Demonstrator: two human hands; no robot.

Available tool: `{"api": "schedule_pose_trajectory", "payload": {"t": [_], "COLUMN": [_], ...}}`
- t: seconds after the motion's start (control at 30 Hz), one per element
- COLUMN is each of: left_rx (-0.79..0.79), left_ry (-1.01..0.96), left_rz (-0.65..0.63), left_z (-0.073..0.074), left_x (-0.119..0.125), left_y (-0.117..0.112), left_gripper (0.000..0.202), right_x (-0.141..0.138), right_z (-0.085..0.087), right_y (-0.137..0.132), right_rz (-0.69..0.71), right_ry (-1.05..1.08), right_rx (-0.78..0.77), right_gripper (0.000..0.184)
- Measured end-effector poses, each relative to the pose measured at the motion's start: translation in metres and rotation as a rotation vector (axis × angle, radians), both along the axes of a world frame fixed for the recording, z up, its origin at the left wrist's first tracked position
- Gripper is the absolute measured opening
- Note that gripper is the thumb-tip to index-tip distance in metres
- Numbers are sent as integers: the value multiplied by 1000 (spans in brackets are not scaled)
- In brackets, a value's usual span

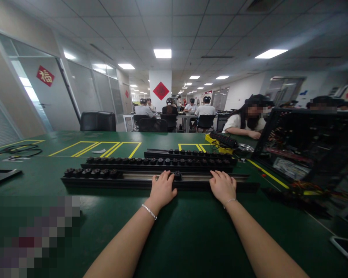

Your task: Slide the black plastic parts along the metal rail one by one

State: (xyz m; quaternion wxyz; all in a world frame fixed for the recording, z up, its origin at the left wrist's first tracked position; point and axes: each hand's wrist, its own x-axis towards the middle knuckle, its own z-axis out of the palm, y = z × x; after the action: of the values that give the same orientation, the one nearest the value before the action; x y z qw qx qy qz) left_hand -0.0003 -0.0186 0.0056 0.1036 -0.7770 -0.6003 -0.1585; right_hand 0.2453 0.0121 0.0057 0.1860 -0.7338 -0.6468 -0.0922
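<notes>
A long black track (142,184) with a pale metallic channel lies across the green table in front of me. Several round black socket-like modules (95,172) sit in a row at its left end. A single black module (177,176) stands in the channel near its middle. My left hand (162,188) rests on the track just left of that module, its index finger beside it and thumb apart on the front side. Farther right, my right hand (224,187) lies over the track, fingers stretched across the channel. Neither hand has anything visibly enclosed in it; the undersides of the fingers are hidden.
Behind lie a second track (159,167) with many modules and a shorter one (156,153). An open computer case (304,143) with loose wires stands at right. A person (243,119) leans at the table beyond it. Black cables (17,150) lie at far left.
</notes>
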Motion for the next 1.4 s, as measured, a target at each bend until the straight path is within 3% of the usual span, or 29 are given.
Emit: {"api": "schedule_pose_trajectory", "payload": {"t": [0.4,1.0,1.4], "left_rx": [-19,-17,17], "left_ry": [-7,-6,-22], "left_rz": [14,15,-83], "left_z": [5,1,-1], "left_x": [9,14,24], "left_y": [3,3,4], "left_gripper": [47,57,54], "right_x": [1,0,1], "right_z": [-5,-3,-6], "right_y": [4,1,3], "right_rz": [-4,2,8], "right_ry": [-9,18,28], "right_rx": [48,43,84], "right_gripper": [47,47,46]}}
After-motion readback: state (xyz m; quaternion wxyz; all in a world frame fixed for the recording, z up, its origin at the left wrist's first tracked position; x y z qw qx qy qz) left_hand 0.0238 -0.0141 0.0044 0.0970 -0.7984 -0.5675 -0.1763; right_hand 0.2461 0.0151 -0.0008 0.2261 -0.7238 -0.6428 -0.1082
